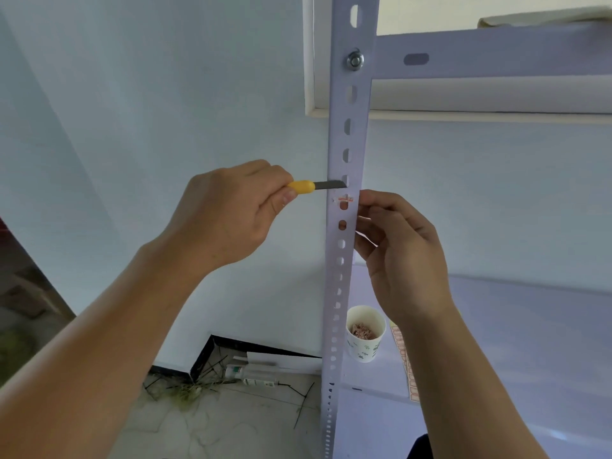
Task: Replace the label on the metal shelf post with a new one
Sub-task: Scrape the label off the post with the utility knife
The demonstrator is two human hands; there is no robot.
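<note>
A white perforated metal shelf post runs top to bottom at centre. Small red and white remains of a label cling to it at mid-height. My left hand grips a yellow-handled utility knife, its blade lying flat against the post just above the label remains. My right hand is at the post's right edge, fingertips pinched beside the label; whether they hold a peeled piece I cannot tell. A strip of orange labels lies on the shelf below, partly hidden by my right forearm.
A paper cup with label scraps inside stands on the lower shelf, right of the post. A horizontal shelf beam is bolted to the post above. Tubes and black cable ties lie on the floor at the wall's base.
</note>
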